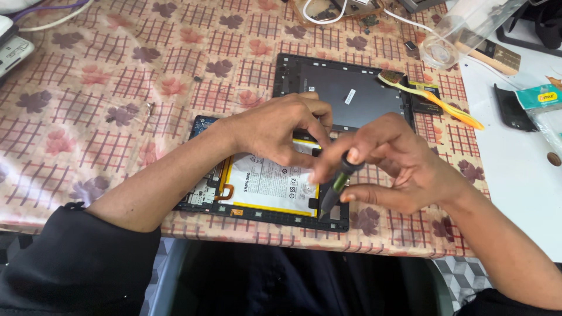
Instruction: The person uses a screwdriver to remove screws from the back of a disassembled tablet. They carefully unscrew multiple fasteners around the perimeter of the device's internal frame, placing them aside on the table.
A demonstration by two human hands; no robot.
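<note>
1. Right hand (391,167): closed round a screwdriver (336,186) with a dark and green handle, thumb and fingertips pinching the upper handle. The tip points down at the right edge of the opened tablet (264,185).
2. Left hand (280,130): fingers curled and pinched together above the tablet's upper edge, just beside the screwdriver top. Whether they grasp a small part cannot be told.
3. Opened tablet: lies flat at the near edge of the table, under both hands. Its white battery (270,184) with yellow border fills the middle; a circuit board shows at the left end.
4. Risk, tool slip: the tip stands close to the battery. A slip caused by sideways pressure could puncture or dent the cell.
5. Risk, lost part: a small screw released here could roll off the near table edge onto the floor.
6. Labels: the battery carries a white rectangular face with dark print and small symbols. The dark back cover (351,93), lying just beyond the tablet, bears one small white slanted sticker.
7. Surroundings: a yellow toothbrush (436,100) rests across the cover's right corner. A packet with a teal header and yellow patch (541,96) lies at the far right. The floral checked tablecloth (117,88) covers the table.
</note>
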